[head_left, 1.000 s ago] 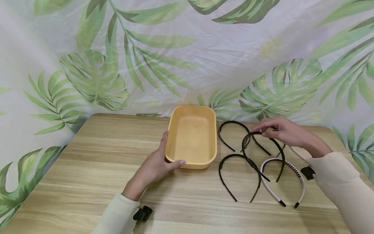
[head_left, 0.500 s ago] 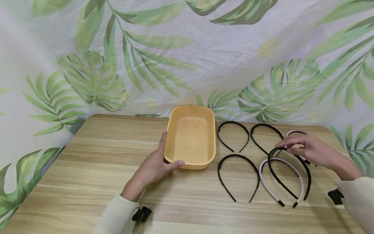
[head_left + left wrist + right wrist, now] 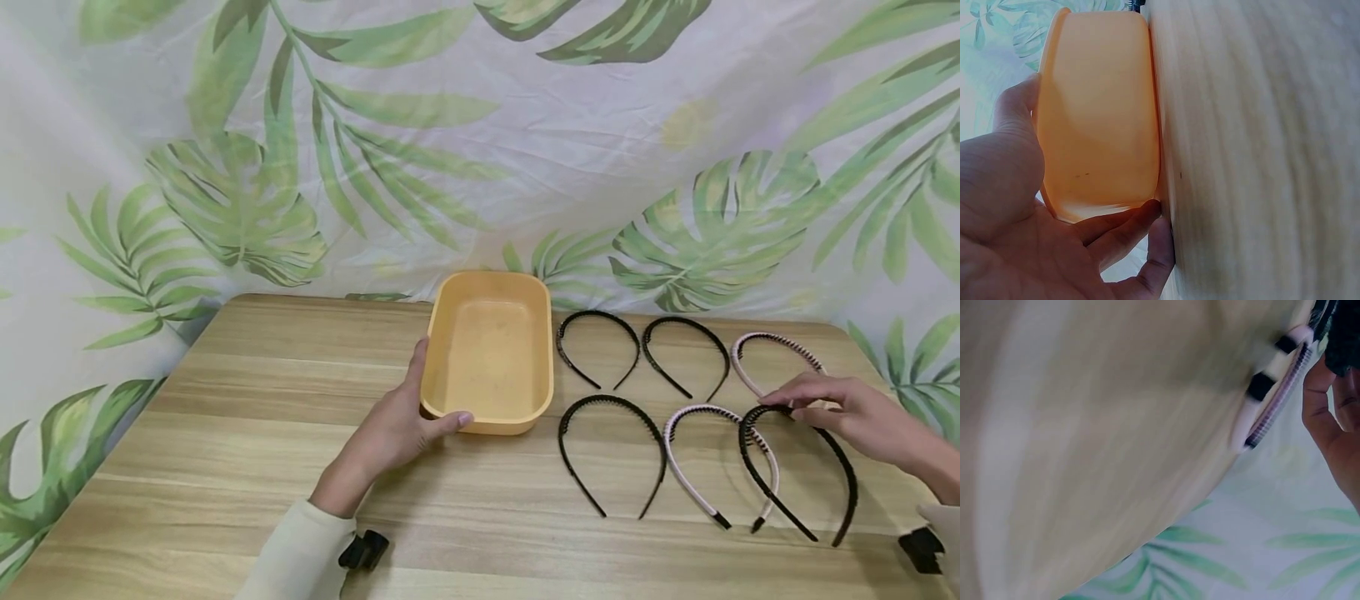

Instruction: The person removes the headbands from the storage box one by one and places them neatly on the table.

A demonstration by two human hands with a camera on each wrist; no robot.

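Observation:
My left hand (image 3: 393,425) holds the near left corner of a yellow plastic box (image 3: 491,358), thumb over the near rim and fingers along its left side. In the left wrist view the box's outer wall (image 3: 1100,106) stands close to the fingers. At the right, my right hand (image 3: 862,417) pinches the top of a black toothed headband (image 3: 852,483), its ends pointing toward the front edge. This headband partly overlaps a pink headband (image 3: 708,408) in the head view. Another pink headband (image 3: 780,337) lies behind, partly hidden by the right hand.
Three black headbands lie between the box and the pink ones: one at the back left (image 3: 600,313), one beside it (image 3: 686,320), and one in front (image 3: 603,398). A leaf-print cloth (image 3: 420,167) hangs behind the wooden table (image 3: 262,417).
My right hand has carried the black headband rightward and toward the front, from above the back black headband to the right of the front pink one. The left hand and box stay put.

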